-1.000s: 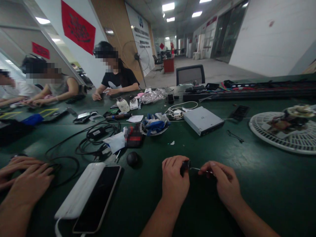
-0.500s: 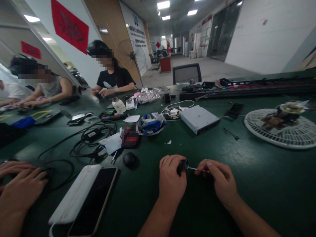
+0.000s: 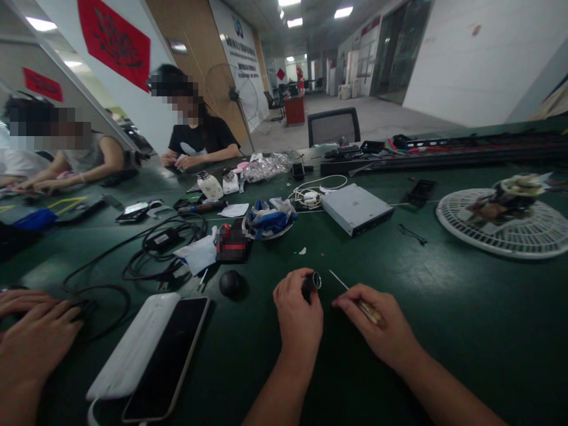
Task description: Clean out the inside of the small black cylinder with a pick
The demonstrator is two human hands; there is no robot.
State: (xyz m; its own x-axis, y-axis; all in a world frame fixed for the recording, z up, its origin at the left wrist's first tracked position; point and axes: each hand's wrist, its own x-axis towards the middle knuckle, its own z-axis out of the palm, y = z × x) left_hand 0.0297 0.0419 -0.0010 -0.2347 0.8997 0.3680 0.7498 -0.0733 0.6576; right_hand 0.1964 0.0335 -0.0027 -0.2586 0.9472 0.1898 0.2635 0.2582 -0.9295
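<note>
My left hand (image 3: 296, 305) is closed around a short black cylinder (image 3: 312, 286), whose open round end with a shiny rim faces right. Much of the cylinder is hidden by my fingers. My right hand (image 3: 377, 322) grips a screwdriver by its yellowish-brown handle (image 3: 371, 312). The thin metal shaft of the screwdriver (image 3: 339, 280) points up and left, its tip apart from the cylinder by a small gap. Both hands are above the dark green table (image 3: 355, 378).
Left of my hands lie a black ball-like object (image 3: 231, 284), a phone (image 3: 168, 358) and a white power bank (image 3: 133, 343). Another person's hands (image 3: 42, 331) rest at far left. Beyond are a grey disc drive (image 3: 356, 208), a bowl of blue-white wrappers (image 3: 271, 218) and a white fan grille (image 3: 506, 236).
The screwdriver's shaft has come away from the cylinder's open end and now points up-left. More of its handle shows. My left hand has shifted slightly left with the cylinder.
</note>
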